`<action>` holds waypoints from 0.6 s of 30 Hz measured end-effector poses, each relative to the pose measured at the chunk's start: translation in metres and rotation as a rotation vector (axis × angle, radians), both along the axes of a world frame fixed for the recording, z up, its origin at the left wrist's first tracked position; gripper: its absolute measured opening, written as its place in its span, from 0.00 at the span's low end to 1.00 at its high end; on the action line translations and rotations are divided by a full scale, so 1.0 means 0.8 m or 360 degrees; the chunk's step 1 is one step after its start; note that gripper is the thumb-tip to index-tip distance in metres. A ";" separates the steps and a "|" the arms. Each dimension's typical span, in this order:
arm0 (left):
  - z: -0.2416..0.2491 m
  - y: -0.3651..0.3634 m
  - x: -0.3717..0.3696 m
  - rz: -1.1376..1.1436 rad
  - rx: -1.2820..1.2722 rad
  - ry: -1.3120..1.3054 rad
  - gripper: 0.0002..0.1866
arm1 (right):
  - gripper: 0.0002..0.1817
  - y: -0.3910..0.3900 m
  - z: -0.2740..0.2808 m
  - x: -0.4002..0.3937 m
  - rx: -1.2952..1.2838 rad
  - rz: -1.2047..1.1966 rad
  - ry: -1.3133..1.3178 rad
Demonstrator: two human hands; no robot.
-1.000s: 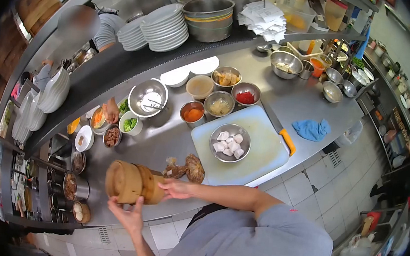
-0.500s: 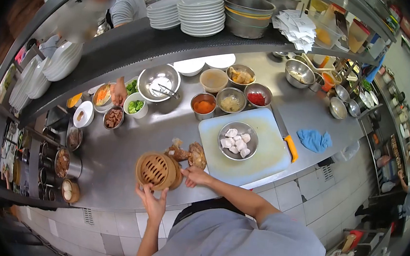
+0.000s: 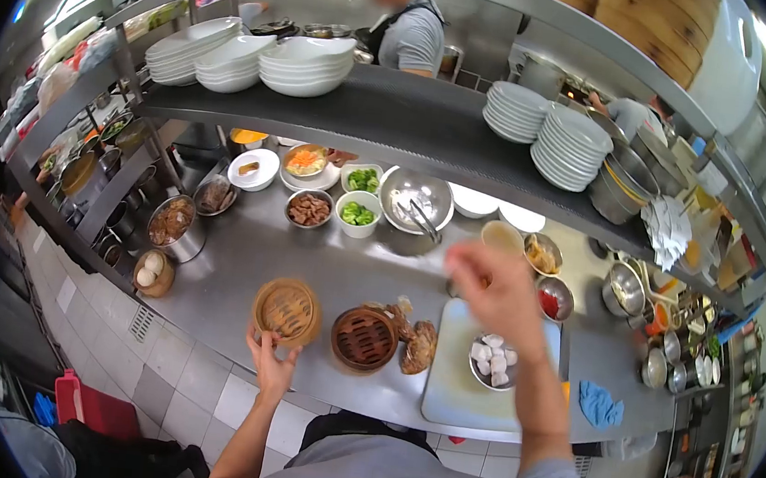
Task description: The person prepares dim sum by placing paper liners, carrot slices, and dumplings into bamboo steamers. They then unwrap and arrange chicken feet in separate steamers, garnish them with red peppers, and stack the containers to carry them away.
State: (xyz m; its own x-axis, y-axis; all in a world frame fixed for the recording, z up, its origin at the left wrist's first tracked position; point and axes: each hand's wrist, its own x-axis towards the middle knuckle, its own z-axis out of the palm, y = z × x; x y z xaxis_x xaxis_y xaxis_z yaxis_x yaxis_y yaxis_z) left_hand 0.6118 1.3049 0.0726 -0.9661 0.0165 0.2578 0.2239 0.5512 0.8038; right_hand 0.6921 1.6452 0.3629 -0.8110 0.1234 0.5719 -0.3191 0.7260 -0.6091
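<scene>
My left hand grips a light bamboo steamer basket by its near rim, at the front of the steel counter. To its right rests a darker bamboo steamer basket with a slatted base. Brown, wrapped-looking food pieces lie beside that one. My right hand is raised above the counter, in front of the cutting board. Motion smears its fingers, so what they hold, if anything, does not show. A metal bowl of white pieces, seemingly dumplings, stands on the board, partly behind my forearm.
Behind lie a bowl of meat chunks, a bowl of chopped greens and a metal bowl with tongs. A shelf with stacked plates crosses above. A blue cloth lies right. A person stands beyond.
The light basket, tilted beside the darker one before, now stands apart to its left. My right hand has left the baskets and risen to the right. The camera view has swung left.
</scene>
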 end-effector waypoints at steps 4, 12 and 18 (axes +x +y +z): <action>-0.074 -0.026 0.005 -0.0038 -0.0076 -0.0098 0.25 | 0.09 0.011 0.170 -0.084 0.0278 0.0159 0.0601; -0.095 -0.042 0.035 -0.0229 -0.0280 -0.0055 0.29 | 0.51 0.039 0.413 -0.342 0.1013 -0.0615 0.1050; -0.091 -0.052 0.027 -0.0322 -0.0221 -0.0110 0.29 | 0.64 0.042 0.480 -0.458 0.0679 -0.0953 0.0967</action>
State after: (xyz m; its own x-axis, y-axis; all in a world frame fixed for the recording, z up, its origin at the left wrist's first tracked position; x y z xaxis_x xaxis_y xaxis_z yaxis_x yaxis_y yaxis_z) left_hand 0.6333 1.2630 -0.0001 -0.9547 0.2421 0.1729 0.2880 0.6067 0.7409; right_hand 0.3261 1.6790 0.7471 -0.2300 0.1054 0.9675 0.0031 0.9942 -0.1076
